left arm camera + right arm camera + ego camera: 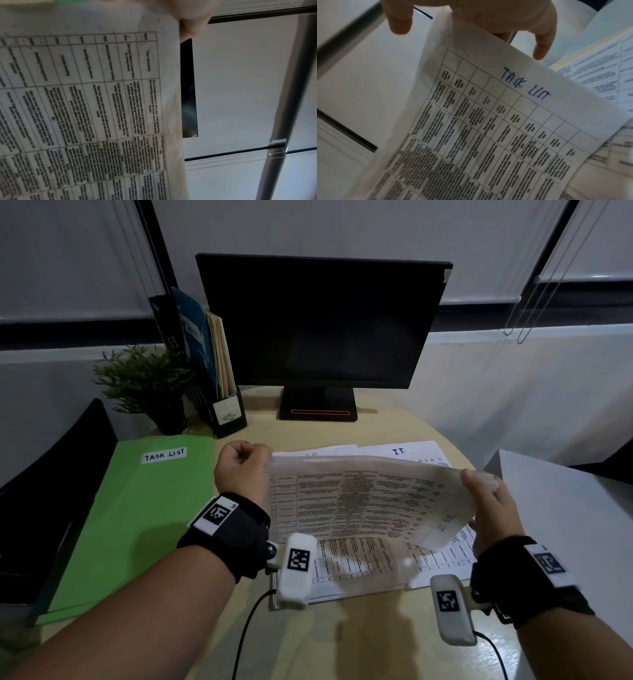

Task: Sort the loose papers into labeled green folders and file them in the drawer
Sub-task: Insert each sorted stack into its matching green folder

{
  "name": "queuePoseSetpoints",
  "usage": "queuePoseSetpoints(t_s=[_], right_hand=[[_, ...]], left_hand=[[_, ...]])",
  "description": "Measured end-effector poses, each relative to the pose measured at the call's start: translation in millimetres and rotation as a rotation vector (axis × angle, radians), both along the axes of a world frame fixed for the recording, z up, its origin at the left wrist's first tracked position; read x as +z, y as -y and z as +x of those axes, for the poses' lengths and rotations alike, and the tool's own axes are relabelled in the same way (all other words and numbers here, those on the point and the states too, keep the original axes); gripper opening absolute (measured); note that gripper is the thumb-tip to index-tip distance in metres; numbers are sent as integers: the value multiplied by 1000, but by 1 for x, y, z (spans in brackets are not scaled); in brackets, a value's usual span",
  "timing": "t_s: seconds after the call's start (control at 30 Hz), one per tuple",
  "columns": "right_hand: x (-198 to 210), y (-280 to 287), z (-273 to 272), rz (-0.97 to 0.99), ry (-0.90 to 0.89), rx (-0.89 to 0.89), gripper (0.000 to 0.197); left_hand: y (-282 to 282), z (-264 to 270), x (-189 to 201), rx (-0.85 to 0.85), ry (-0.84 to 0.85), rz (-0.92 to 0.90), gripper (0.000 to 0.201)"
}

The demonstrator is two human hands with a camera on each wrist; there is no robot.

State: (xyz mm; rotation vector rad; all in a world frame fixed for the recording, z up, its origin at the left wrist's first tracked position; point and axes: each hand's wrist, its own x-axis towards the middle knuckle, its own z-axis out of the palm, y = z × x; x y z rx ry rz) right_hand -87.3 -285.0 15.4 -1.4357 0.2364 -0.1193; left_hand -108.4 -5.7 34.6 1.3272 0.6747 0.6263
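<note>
Fingers (542, 46) of the right hand (493, 508) pinch the right edge of a printed sheet (363, 501), thumb on one face and the others behind it, while the left hand (243, 470) is curled round the sheet's left edge. Held between both hands, the sheet hangs in a sagging curve above the desk (308, 642), clear of the loose papers (380, 566) that lie spread near the desk's middle. Handwritten on the held sheet are the words "TASK LIST", above a table of small print. A green folder (137, 522) labeled "TASK LIST" lies closed at the desk's left edge. Toward the far edge stand a dark monitor (322, 326), a small potted plant (150, 385) and a file holder (219, 392) with upright folders.
</note>
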Motion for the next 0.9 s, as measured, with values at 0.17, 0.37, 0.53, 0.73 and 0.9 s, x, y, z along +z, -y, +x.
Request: queuePoseSetpoints(t_s=[0.17,0.37,0.53,0.73,0.9], right_hand=[[2,0,6,130,-165,-68,26],[3,-1,16,40,-236,-130,23],[-1,-1,21,43,-299,-158,22],[-1,3,24,56,-419,-116,79],[2,3,26,42,-429,-97,78]], left_hand=[[3,1,-1,-3,49,-43,23],[4,1,-8,-15,56,-8,20],[2,4,-10,-39,32,11,19],[-3,8,-14,-60,0,15,23],[-4,8,-20,-90,22,17,25]])
